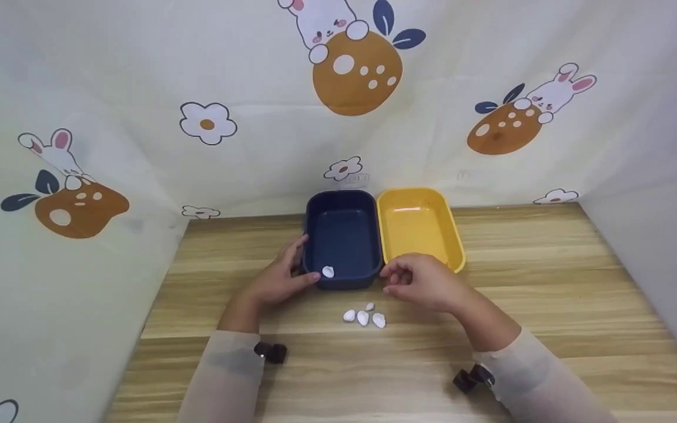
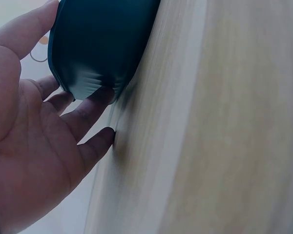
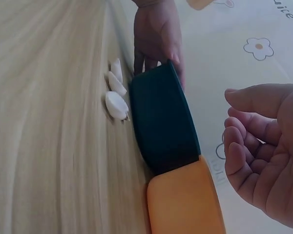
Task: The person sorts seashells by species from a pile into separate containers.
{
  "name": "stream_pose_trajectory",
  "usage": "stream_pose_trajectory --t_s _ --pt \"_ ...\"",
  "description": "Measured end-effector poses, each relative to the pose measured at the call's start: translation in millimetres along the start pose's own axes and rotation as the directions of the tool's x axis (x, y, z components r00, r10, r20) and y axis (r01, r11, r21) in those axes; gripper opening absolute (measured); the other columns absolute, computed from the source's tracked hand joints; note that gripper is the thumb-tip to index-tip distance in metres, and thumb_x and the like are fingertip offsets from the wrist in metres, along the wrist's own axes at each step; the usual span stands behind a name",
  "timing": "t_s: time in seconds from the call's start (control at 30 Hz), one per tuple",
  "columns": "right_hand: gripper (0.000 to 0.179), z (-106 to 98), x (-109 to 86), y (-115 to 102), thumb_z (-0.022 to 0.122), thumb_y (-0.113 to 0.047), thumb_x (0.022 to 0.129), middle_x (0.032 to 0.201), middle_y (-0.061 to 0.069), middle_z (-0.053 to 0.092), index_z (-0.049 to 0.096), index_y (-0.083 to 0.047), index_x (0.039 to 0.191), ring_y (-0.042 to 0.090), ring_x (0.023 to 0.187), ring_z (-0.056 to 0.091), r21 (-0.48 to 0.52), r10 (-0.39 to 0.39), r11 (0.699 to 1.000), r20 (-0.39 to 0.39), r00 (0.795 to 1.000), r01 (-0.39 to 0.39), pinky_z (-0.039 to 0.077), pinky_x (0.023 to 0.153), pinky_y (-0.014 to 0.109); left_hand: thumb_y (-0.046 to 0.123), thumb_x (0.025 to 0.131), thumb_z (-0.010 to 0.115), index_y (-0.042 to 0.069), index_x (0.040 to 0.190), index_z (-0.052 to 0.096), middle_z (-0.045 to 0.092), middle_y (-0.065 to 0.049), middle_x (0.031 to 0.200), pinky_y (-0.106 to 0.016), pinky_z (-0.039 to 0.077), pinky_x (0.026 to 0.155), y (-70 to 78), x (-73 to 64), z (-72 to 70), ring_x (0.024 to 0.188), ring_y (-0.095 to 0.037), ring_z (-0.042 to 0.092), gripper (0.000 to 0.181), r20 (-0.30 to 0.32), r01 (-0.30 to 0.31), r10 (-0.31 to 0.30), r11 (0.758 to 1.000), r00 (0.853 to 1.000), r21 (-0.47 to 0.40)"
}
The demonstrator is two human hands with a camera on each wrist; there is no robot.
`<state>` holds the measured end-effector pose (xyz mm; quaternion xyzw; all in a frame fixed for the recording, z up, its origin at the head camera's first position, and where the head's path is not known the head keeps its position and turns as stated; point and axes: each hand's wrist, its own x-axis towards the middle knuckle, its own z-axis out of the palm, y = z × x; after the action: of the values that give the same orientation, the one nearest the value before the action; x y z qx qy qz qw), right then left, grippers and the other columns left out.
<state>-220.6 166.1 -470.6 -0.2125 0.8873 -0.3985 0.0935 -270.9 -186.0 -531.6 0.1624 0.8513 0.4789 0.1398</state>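
A dark blue box (image 1: 344, 282) stands on the wooden table, with one small white shell-like piece (image 1: 328, 272) inside at its front left. My left hand (image 1: 282, 276) rests against the box's left side, its thumb at the front left rim. The left wrist view shows the fingers (image 2: 83, 114) spread and lightly bent beside the box wall. Near the boxes' front corners is my right hand (image 1: 424, 283). Its fingers (image 3: 237, 151) are loosely bent, with the thumb apart from them and nothing held. Several white shell-like pieces (image 1: 363, 318) lie in front of the blue box.
A yellow box (image 1: 453, 235) stands against the blue box's right side, with nothing seen in it. Behind both hangs a pale curtain (image 1: 256, 170) printed with rabbits and flowers, which also encloses the table (image 1: 550, 282) on the left and right.
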Motion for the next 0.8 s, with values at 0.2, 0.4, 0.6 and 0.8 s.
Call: stream_pose_trajectory --t_s 0.2,0.4,0.6,0.8 --pt "0.02 10.5 -3.7 2.6 0.086 -0.016 0.089 0.089 -0.003 0.074 0.079 -0.011 0.107 0.009 0.083 0.066 0.005 -0.016 1.0 0.053 0.998 0.016 0.057 0.075 0.021 0.048 0.096 0.08 0.028 0.172 0.016 0.015 -0.012 0.18 -0.051 0.032 0.132 -2.2 1.2 1.3 0.161 -0.036 0.035 0.102 -0.001 0.011 -0.011 1.0 1.0 -0.011" --pt "0.022 23.6 -3.8 5.9 0.085 -0.015 0.089 0.094 -0.003 0.076 0.079 -0.009 0.109 0.01 0.087 0.069 -0.026 -0.014 1.0 0.071 0.997 0.016 0.059 0.079 0.024 0.049 0.095 0.079 0.029 0.172 0.015 0.019 -0.016 0.179 -0.053 0.031 0.132 -3.0 1.1 1.2 0.161 -0.036 0.036 0.102 -0.004 0.007 -0.007 1.0 1.0 -0.006" --pt "0.025 32.8 -2.2 9.8 0.086 -0.015 0.087 0.093 -0.005 0.075 0.08 -0.01 0.11 0.012 0.088 0.068 -0.045 0.001 0.999 0.131 0.991 0.005 0.059 0.079 0.029 0.051 0.095 0.08 0.031 0.172 0.015 0.021 -0.018 0.178 -0.054 0.03 0.133 -2.0 -1.1 -0.2 0.161 -0.037 0.036 0.103 -0.007 0.021 -0.021 1.0 1.0 -0.009" --pt "0.02 40.6 0.8 20.8 0.086 -0.014 0.087 0.09 -0.005 0.073 0.079 -0.01 0.105 0.011 0.085 0.065 -0.057 0.021 0.998 0.179 0.984 -0.011 0.057 0.078 0.031 0.054 0.095 0.078 0.029 0.173 0.014 0.018 -0.017 0.179 -0.057 0.028 0.133 -2.7 -0.7 -1.6 0.161 -0.039 0.034 0.103 -0.005 0.014 -0.014 1.0 1.0 0.025"
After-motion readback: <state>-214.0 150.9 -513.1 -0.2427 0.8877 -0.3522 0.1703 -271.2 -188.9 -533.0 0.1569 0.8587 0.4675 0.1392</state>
